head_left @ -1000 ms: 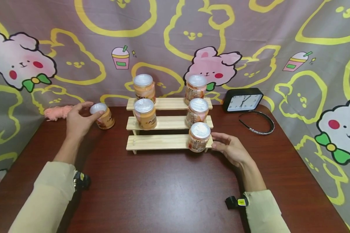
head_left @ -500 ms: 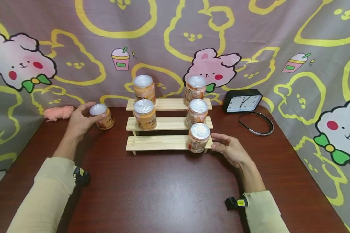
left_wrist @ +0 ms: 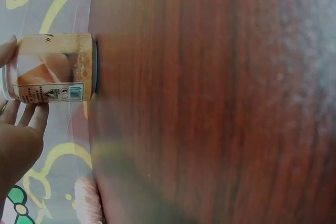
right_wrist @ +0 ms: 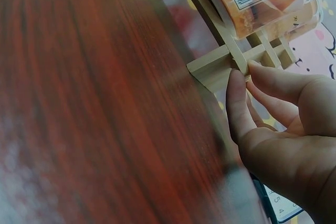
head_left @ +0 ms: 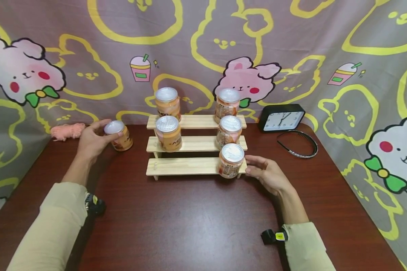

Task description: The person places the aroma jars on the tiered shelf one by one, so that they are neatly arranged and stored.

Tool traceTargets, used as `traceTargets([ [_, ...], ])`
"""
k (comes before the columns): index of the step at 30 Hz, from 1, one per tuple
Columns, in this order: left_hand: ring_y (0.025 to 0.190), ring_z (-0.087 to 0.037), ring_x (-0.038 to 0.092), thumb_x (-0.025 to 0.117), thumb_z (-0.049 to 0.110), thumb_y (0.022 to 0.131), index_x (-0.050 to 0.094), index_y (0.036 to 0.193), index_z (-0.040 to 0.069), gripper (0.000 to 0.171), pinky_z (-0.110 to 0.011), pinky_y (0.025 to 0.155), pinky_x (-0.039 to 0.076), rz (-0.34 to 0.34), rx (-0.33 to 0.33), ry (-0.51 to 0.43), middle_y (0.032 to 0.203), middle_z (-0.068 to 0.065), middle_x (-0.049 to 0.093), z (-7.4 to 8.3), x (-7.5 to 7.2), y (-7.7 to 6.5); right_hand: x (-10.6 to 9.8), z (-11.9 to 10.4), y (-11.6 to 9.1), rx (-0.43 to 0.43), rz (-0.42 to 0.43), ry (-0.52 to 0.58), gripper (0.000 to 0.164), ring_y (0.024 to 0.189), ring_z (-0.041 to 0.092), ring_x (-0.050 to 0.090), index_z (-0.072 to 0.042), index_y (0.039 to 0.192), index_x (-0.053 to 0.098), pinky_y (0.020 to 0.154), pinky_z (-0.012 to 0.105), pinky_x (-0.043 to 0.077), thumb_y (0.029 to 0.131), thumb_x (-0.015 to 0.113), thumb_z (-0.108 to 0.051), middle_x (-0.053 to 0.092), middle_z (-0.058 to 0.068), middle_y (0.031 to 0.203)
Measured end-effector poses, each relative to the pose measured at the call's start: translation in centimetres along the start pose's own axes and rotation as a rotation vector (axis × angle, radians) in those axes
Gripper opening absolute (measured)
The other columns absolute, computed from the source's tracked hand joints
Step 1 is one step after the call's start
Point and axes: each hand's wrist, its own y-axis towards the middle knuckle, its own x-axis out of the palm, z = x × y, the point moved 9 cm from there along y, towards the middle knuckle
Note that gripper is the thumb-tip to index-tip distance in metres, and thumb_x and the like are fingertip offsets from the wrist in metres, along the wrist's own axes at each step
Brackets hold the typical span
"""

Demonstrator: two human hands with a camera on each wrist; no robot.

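At the left of the table in the head view, my left hand [head_left: 94, 141] grips a can [head_left: 123, 140] with a silver lid and an orange label. In the left wrist view the can [left_wrist: 55, 68] stands upright on the table, thumb and fingers on opposite sides near its lid. My right hand [head_left: 268, 174] pinches the right end of the lowest step of a three-step wooden rack [head_left: 186, 166]. The right wrist view has thumb and fingertips on that board end. Right beside the fingers, a can [head_left: 230, 165] stands on this step.
The middle step bears a can at the left [head_left: 169, 138] and one at the right [head_left: 229, 131]. Two more, left [head_left: 167, 103] and right [head_left: 228, 105], stand on the top step. Pink yarn [head_left: 68, 131] lies far left. A black clock [head_left: 282, 117] and a headband [head_left: 300, 143] sit right.
My left hand has shifted slightly right, closer round its can. The right hand, the rack and the cans on it look the same.
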Motion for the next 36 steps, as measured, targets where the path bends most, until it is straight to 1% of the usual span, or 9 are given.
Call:
traceTargets([
  [5,0.107,-0.007,0.054,0.085,0.020,0.084,0.053,0.144,-0.002,0.071,-0.011,0.080,0.043,0.004,0.002,0.022,0.135,-0.010,0.056,0.1,-0.2,-0.1,0.0,0.0,0.0,-0.008,-0.005,-0.003,0.054,0.098,0.015,0.065,0.017,0.146,0.036,0.088,0.029,0.055,0.096,0.057,0.010,0.055,0.017,0.128],
  [9,0.110,-0.009,0.053,0.084,0.023,0.085,0.053,0.145,0.000,0.072,-0.012,0.082,0.042,0.002,-0.008,0.048,0.139,-0.014,0.055,0.1,-0.4,-0.3,0.0,0.0,0.0,-0.009,-0.005,-0.007,0.054,0.099,0.015,0.065,0.017,0.146,0.036,0.088,0.029,0.055,0.097,0.057,0.010,0.054,0.018,0.129],
  [13,0.109,-0.007,0.054,0.084,0.022,0.086,0.052,0.145,-0.001,0.071,-0.010,0.081,0.042,0.000,0.007,0.046,0.137,-0.017,0.056,0.7,-0.7,-0.5,0.0,0.0,0.0,-0.008,-0.003,-0.005,0.055,0.098,0.014,0.065,0.017,0.146,0.036,0.088,0.028,0.055,0.096,0.057,0.011,0.054,0.018,0.130],
  [16,0.107,-0.006,0.054,0.084,0.021,0.086,0.052,0.144,-0.002,0.071,-0.009,0.080,0.043,-0.004,0.019,0.049,0.134,-0.016,0.057,1.1,-1.0,-0.7,0.0,0.0,0.0,-0.006,0.001,-0.003,0.055,0.098,0.013,0.065,0.017,0.146,0.035,0.088,0.028,0.056,0.096,0.057,0.011,0.053,0.018,0.130],
  [19,0.109,-0.007,0.054,0.084,0.027,0.086,0.053,0.145,0.001,0.071,-0.009,0.080,0.043,-0.020,0.013,0.076,0.136,-0.016,0.056,1.4,-1.2,-1.0,0.0,0.0,0.0,-0.004,0.002,-0.001,0.055,0.098,0.013,0.065,0.017,0.146,0.035,0.088,0.029,0.055,0.096,0.057,0.011,0.053,0.018,0.131],
  [23,0.111,-0.012,0.053,0.082,0.038,0.086,0.052,0.146,0.006,0.074,-0.009,0.077,0.042,-0.058,0.012,0.152,0.139,-0.017,0.055,2.0,-1.5,-1.6,0.0,0.0,0.0,-0.001,-0.002,0.000,0.055,0.099,0.014,0.065,0.016,0.146,0.036,0.089,0.029,0.055,0.096,0.057,0.011,0.052,0.019,0.131],
  [26,0.110,-0.016,0.054,0.082,0.040,0.086,0.053,0.145,0.006,0.074,-0.008,0.076,0.043,-0.077,0.034,0.185,0.137,-0.017,0.055,2.7,-1.5,-2.0,0.0,0.0,0.0,0.001,-0.001,-0.002,0.055,0.100,0.014,0.064,0.016,0.146,0.036,0.089,0.029,0.055,0.096,0.057,0.011,0.052,0.020,0.132],
  [33,0.103,-0.011,0.057,0.085,0.034,0.084,0.059,0.139,0.004,0.067,-0.007,0.075,0.046,-0.069,0.090,0.159,0.130,-0.016,0.057,4.4,-1.8,-3.0,-0.1,0.1,0.1,0.006,0.003,-0.006,0.055,0.099,0.014,0.064,0.015,0.147,0.036,0.088,0.028,0.055,0.096,0.057,0.010,0.052,0.018,0.132],
  [36,0.100,-0.011,0.057,0.085,0.033,0.084,0.059,0.139,0.005,0.067,-0.006,0.074,0.046,-0.083,0.112,0.184,0.129,-0.013,0.057,5.1,-1.8,-3.5,-0.1,0.1,0.0,0.009,0.003,-0.009,0.056,0.099,0.014,0.064,0.015,0.147,0.036,0.088,0.028,0.055,0.096,0.058,0.009,0.053,0.017,0.131],
])
